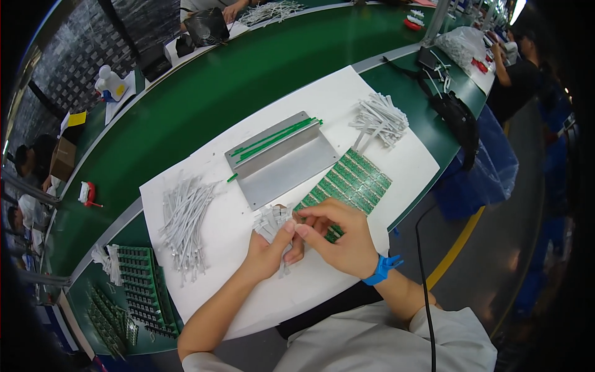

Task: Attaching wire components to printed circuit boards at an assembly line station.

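Left hand (265, 253) clamps white cables (268, 223) mid-paper; right hand's (344, 242) fingertips press together there, their catch too small to discern.
Bare white paper (313, 279) reaches its edge at six o'clock; green circuit panel (352, 178), one o'clock, partly hidden.

The left hand (266, 255) holds white cables (270, 223) beside green circuit boards (354, 180).
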Available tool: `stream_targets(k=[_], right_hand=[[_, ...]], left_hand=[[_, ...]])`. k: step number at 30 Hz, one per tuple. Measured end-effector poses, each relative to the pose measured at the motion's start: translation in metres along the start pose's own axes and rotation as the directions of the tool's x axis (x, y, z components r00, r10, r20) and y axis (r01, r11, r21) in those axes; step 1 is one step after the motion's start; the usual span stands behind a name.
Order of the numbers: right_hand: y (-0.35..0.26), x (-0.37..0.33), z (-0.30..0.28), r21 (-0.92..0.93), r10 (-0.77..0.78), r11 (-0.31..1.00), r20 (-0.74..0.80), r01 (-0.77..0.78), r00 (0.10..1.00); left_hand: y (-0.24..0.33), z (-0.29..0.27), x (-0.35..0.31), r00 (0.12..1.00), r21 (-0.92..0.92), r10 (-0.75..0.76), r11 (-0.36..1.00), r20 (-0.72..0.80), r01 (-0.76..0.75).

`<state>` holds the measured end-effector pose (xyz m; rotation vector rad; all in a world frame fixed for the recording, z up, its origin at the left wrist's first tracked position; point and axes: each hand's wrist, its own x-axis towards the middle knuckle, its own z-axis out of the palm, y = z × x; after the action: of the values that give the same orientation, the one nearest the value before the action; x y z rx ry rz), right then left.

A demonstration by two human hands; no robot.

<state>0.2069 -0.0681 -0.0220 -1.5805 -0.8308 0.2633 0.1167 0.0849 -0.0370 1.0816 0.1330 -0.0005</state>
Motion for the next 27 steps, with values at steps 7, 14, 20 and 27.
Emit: stream_targets(k=[7,14,20,27], right_hand=[[-0.007,-0.001,0.012,0.012,0.02,1.0,-0.03,-0.02,0.999],[-0.007,-0.004,0.022,0.078,0.097,0.993,-0.044,-0.094,0.994],[0.003,-0.008,0.022,0.251,0.252,0.932,0.08,-0.264,0.965],[0.003,-0.007,0.037,0.163,-0.046,0.983,-0.223,0.083,0.974]], left_hand=[[-0.013,-0.007,-0.004,0.998,-0.18,0.005,0.984,0.062,0.007],[-0.015,-0.008,-0.004,0.999,-0.115,0.043,0.993,0.009,-0.041],[-0.015,-0.001,-0.001,0.991,0.053,0.093,0.995,-0.101,-0.088],[-0.009,-0.01,0.003,0.955,0.063,0.122,0.992,-0.272,-0.109]])
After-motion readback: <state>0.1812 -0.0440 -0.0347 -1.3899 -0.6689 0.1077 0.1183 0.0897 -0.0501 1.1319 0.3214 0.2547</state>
